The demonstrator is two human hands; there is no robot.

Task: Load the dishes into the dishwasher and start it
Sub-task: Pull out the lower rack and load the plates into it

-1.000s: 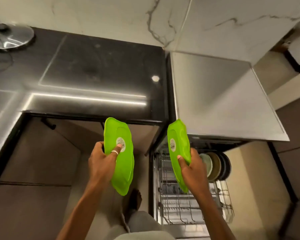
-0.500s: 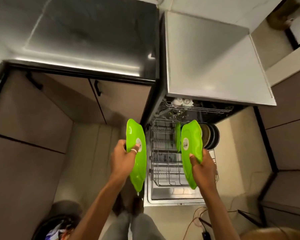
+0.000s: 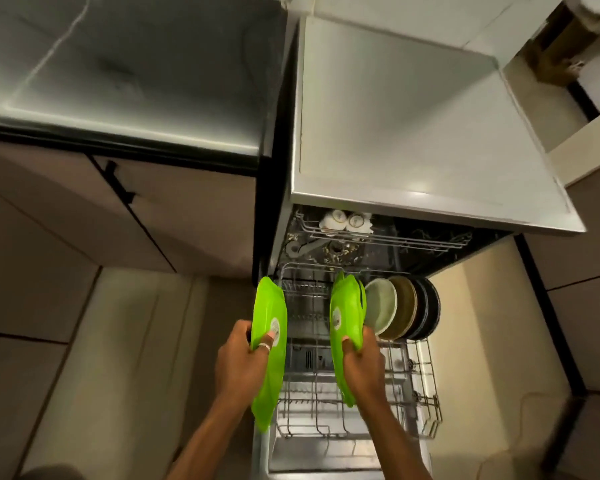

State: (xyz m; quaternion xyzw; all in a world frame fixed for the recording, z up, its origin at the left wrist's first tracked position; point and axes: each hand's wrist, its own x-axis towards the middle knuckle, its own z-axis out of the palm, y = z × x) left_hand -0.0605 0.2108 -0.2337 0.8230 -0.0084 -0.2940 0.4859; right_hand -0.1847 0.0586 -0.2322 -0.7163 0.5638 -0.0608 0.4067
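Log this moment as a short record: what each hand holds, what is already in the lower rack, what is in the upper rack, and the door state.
left hand: grips a green plate on edge, at the rack's left side
right hand: grips another green plate on edge, over the lower rack
lower rack: pulled out; upright plates stand in a row at its far right
upper rack: white cups
dishwasher door: open

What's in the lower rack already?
In the lower rack, round plates stand on edge at its back right; the front tines look empty. The right hand and its green plate cover the middle.
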